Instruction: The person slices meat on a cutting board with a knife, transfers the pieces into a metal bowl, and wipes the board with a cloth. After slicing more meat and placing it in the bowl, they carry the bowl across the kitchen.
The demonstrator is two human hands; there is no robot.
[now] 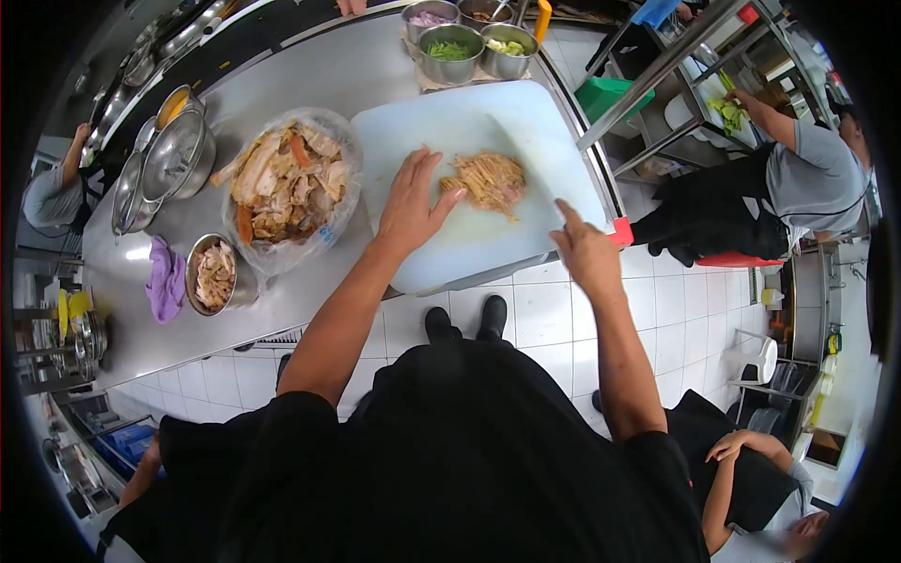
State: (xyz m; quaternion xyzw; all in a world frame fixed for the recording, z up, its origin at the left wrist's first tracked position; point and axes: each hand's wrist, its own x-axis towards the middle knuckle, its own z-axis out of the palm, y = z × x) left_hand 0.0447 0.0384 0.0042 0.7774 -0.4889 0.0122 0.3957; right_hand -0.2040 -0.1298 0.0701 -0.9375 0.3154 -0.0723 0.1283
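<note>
On the white cutting board point(413, 122) lies a small heap of shredded cooked meat point(490, 183), which looks like chicken. My left hand point(413, 202) rests flat beside the heap, fingers stretched out and the thumb at its left edge. My right hand point(589, 251) is closed at the board's right edge with the index finger pointing forward. It grips a knife point(528, 150), whose pale blade is faint against the board and whose handle is hidden by the hand. Left of the board, a plastic-lined bowl holds large pieces of cooked chicken point(291, 178).
A metal container of meat pieces point(216, 274) and a purple cloth point(167, 280) lie on the steel table point(122, 328). Metal bowls point(174, 155) stand at the left. Several tubs of chopped vegetables point(450, 52) sit behind the board. Other people point(798, 178) stand at right, left and behind.
</note>
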